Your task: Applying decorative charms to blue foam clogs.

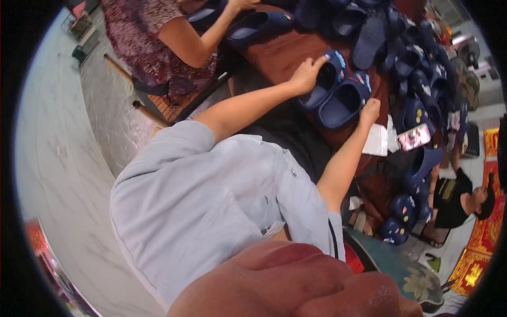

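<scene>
A pair of navy blue clogs is in front of me at the edge of a reddish-brown table, their openings facing up. On the left clog [317, 95], my left hand [305, 75] is closed at the outer side near its decorated toe, the thumb stretched along the edge. The right clog [340, 108] lies beside it, with coloured patches at its toe. My right hand [371, 112] is closed at that clog's outer side; its fingertips are partly hidden. White paper [375, 140] and a phone [414, 137] with a lit screen lie near my right hand.
Many navy clogs [420, 79] are heaped along the table's far and right sides. At the left, a person in a patterned top [153, 42] reaches over the table [280, 53] beside a slatted bamboo seat [166, 105]. Another person in black [451, 198] is at the far right.
</scene>
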`<state>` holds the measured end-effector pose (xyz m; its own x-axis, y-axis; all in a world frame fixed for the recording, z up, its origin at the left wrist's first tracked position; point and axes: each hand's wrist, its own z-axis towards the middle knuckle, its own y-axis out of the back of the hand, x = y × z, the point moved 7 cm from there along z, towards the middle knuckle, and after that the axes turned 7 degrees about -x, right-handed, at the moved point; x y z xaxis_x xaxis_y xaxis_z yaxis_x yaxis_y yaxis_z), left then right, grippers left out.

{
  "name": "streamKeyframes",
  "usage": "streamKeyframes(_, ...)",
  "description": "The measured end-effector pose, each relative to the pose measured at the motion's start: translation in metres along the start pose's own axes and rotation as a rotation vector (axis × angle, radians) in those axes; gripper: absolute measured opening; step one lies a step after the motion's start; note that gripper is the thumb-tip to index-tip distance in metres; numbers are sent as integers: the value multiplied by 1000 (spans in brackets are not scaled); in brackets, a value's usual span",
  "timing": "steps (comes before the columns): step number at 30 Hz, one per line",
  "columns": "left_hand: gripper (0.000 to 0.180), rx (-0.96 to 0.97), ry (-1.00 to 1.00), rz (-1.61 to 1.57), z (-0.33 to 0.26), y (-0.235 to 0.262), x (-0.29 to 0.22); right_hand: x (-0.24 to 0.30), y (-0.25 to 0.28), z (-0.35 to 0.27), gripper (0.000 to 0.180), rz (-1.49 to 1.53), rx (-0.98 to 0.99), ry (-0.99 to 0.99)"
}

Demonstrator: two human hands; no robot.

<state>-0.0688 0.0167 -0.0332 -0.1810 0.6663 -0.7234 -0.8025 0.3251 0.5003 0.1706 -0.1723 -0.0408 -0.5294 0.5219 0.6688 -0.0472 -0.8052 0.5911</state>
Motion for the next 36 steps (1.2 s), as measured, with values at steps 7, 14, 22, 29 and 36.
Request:
streamKeyframes(7, 78, -12, -67, 47, 12, 14, -4, -33, -28, 0, 32, 417, -115, -238)
streamKeyframes(14, 81, 123, -100, 2, 14, 2, -16, 4, 15, -8, 64, 134, 10, -292)
streamKeyframes(22, 62, -123, -680, 194, 43, 45, -120, 22, 20, -11, 76, -71, 203, -297)
streamKeyframes(29, 57, 434, -702, 582, 33, -55, -114, 24, 19, -21, 29, 38, 93, -193)
streamKeyframes(36, 59, 267, -743, 546, 32, -56, -116, -12, 24, -34, 16, 576, -70, -372)
